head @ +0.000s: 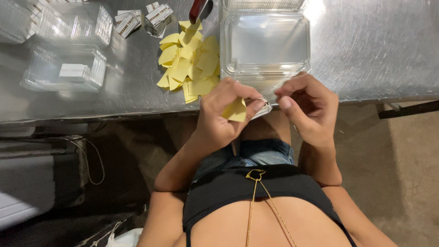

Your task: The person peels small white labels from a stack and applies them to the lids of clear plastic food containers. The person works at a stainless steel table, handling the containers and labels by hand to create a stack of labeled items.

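Yellow paper slip pinched in left hand fingers with small label; right hand fingers curled, holding nothing visible.

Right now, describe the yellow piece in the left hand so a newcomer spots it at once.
Start at the steel table and find the open clear clamshell container at its near edge. Just in front, the left hand pinches one yellow paper backing along with a small label. Unlike the loose yellow pile lying on the table, it is held above the edge.
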